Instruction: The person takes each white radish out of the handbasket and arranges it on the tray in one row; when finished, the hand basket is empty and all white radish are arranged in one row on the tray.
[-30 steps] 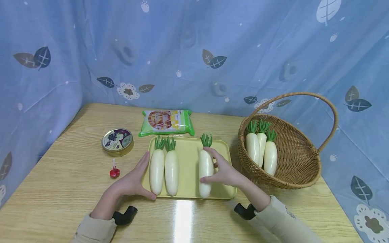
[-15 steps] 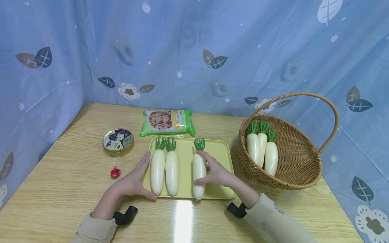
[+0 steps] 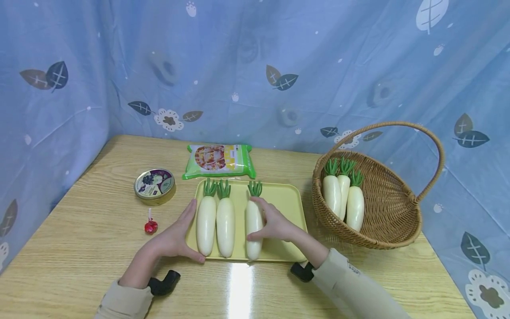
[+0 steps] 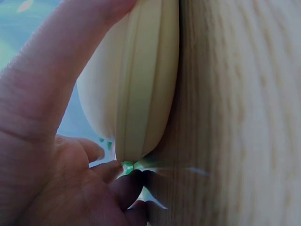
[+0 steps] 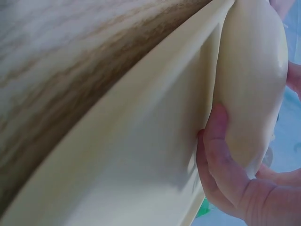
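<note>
On the yellow tray [image 3: 284, 197], two white radishes with green tops lie side by side: the left radish [image 3: 206, 226] and its neighbour [image 3: 225, 228]. My right hand [image 3: 276, 226] grips a third radish [image 3: 253, 218], thumb near its lower end and fingers toward its top. In the right wrist view that radish [image 5: 254, 61] sits between thumb and fingers, low over the tray. My left hand [image 3: 175, 239] rests at the tray's left front corner, fingers extended along the side and thumb at the front rim. From the left wrist, the tray's edge [image 4: 141, 84] shows beside the thumb.
A wicker basket [image 3: 388, 217] with a tall handle stands at the right, three radishes inside. Behind the tray lies a green food packet [image 3: 219, 160]. A round tin [image 3: 154, 186] and a red wrapped lollipop [image 3: 150, 227] are at the left. A blue curtain [image 3: 255, 88] hangs behind.
My right hand has moved left across the tray with the radish, bringing it closer to the other two. The left hand has stayed at the tray's corner.
</note>
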The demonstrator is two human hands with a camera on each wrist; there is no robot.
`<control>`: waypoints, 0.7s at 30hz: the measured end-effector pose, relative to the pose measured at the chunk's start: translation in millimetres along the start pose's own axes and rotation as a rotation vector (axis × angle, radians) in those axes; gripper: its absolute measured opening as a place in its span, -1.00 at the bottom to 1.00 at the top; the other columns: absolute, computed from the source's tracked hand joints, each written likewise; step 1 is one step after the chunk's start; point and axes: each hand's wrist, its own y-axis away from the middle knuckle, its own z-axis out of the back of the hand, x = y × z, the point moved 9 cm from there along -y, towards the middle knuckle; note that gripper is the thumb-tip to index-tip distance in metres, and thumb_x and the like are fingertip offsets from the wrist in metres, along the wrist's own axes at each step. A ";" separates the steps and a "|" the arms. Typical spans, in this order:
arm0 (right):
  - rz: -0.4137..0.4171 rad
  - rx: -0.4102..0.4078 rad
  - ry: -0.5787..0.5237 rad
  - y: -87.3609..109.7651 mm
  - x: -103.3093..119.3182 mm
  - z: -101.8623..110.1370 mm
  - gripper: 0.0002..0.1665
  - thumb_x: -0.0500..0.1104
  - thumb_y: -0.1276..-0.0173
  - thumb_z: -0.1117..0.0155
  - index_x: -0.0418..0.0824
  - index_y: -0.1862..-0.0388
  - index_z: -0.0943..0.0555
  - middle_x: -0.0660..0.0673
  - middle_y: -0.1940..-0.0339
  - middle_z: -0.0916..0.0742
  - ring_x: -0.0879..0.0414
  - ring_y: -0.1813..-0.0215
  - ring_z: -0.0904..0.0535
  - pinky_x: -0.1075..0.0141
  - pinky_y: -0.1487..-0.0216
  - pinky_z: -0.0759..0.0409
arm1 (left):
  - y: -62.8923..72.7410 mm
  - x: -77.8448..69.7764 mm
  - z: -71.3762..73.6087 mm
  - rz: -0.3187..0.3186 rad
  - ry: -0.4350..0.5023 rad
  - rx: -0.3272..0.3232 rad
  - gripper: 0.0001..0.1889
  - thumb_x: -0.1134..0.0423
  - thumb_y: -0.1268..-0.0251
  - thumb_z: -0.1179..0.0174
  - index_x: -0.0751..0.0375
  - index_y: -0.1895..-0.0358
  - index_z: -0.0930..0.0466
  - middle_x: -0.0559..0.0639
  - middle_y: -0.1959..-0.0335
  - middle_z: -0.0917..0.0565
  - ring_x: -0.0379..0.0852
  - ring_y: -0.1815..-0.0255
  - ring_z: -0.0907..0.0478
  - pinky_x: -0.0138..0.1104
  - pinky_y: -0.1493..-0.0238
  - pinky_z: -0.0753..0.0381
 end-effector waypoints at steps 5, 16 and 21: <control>-0.007 0.022 0.024 -5.0 2.8 -4.1 0.21 -0.14 0.19 -0.58 -0.20 -0.41 -0.08 -0.33 -0.07 -0.39 -0.03 0.12 -0.45 0.21 0.18 -0.52 | -0.1 -0.4 0.0 0.001 0.008 0.001 0.52 -0.05 0.53 -0.56 0.35 -0.40 0.51 0.32 -0.42 0.40 0.25 -0.41 0.40 0.11 -0.31 0.20; 0.020 0.080 0.107 -16.7 14.3 -15.6 0.21 -0.06 0.15 -0.55 -0.26 -0.41 -0.05 -0.35 -0.14 -0.39 -0.07 -0.09 -0.35 0.06 -0.07 -0.40 | 1.1 -1.6 0.7 -0.002 0.002 0.002 0.52 -0.05 0.54 -0.56 0.37 -0.39 0.50 0.34 -0.42 0.40 0.26 -0.40 0.40 0.11 -0.31 0.20; -0.001 0.084 0.130 -20.6 15.3 -18.4 0.21 -0.03 0.15 -0.55 -0.24 -0.41 -0.06 -0.38 -0.20 -0.36 -0.13 -0.20 -0.28 0.01 -0.15 -0.33 | 0.8 -2.1 0.7 -0.006 0.006 0.001 0.52 -0.05 0.54 -0.56 0.38 -0.39 0.50 0.34 -0.42 0.40 0.26 -0.40 0.39 0.11 -0.31 0.20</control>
